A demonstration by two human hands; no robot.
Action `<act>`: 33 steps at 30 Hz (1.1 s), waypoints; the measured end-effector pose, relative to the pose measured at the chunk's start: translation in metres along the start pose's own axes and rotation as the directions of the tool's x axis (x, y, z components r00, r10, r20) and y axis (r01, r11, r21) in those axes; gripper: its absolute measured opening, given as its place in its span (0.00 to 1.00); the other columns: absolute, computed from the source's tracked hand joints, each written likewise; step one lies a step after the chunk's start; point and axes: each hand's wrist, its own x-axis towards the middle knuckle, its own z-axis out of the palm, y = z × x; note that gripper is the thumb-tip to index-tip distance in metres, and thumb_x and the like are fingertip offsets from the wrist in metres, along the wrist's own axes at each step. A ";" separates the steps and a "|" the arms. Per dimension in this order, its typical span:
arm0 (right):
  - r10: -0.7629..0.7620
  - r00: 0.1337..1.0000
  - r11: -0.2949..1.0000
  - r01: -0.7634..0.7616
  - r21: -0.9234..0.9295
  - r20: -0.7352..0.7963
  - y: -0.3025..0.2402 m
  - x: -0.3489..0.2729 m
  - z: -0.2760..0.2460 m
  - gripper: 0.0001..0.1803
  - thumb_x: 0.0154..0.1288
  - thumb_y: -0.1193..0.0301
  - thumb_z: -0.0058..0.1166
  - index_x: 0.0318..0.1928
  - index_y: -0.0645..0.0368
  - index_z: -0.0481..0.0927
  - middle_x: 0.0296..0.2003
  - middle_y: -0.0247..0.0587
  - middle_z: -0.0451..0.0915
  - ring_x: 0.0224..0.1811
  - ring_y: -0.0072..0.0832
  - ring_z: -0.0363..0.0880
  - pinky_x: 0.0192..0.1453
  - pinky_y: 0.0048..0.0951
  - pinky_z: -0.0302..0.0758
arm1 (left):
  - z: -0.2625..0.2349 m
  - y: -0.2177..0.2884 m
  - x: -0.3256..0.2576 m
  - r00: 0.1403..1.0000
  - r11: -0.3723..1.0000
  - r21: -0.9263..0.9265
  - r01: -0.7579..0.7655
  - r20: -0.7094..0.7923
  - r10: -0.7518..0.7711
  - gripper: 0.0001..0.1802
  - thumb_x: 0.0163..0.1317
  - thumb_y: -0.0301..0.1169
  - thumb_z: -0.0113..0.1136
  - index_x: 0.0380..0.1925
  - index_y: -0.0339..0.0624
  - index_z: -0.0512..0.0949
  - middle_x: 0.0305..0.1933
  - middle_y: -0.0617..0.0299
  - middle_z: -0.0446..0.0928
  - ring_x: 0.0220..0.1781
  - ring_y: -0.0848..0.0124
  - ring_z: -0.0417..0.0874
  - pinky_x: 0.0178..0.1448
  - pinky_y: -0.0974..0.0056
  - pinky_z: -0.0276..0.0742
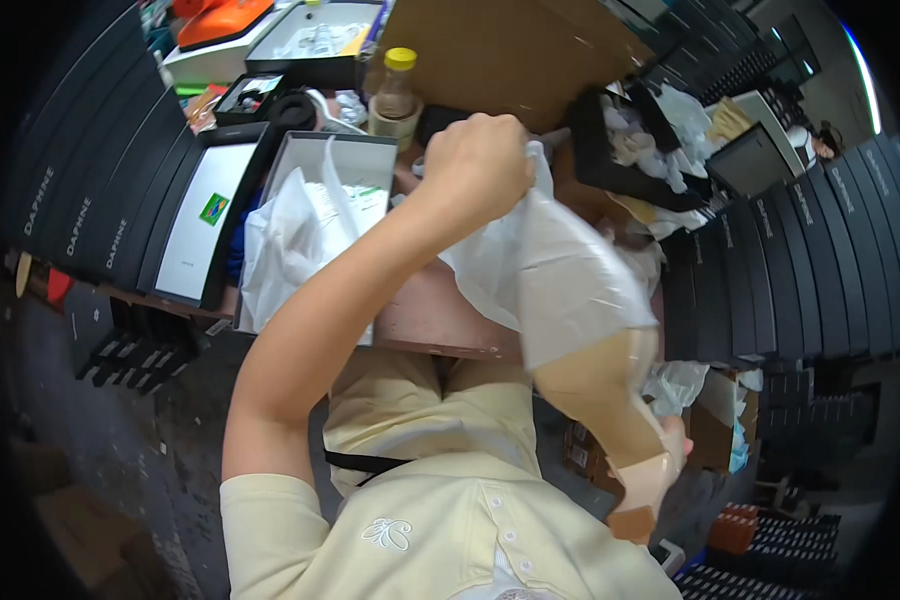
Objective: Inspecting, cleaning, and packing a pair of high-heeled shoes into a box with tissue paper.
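Two hands share the work: your left hand [480, 160] has its fingers clamped on the gathered top of a white wrapper [580, 270], while your right hand [678, 440], mostly hidden, seems to grip the tan boot-shaped item [595, 380]. That item slants down past the table's [440, 318] near edge, right of your lap [420, 400]. Wrapping looks partial: its upper part is covered, the lower part bare. The open grey box [375, 158] holds white tissue [285, 240], not this item.
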 end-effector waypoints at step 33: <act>0.358 0.710 -0.395 0.704 -0.591 0.607 0.050 0.193 0.069 0.15 0.45 0.70 0.54 0.37 0.62 0.76 0.32 0.41 0.74 0.27 0.34 0.78 0.25 0.33 0.75 | 0.007 -0.016 -0.053 0.930 0.108 -0.934 0.342 0.319 -0.182 0.10 0.62 0.23 0.48 0.41 0.33 0.74 0.36 0.62 0.77 0.33 0.78 0.78 0.36 0.74 0.75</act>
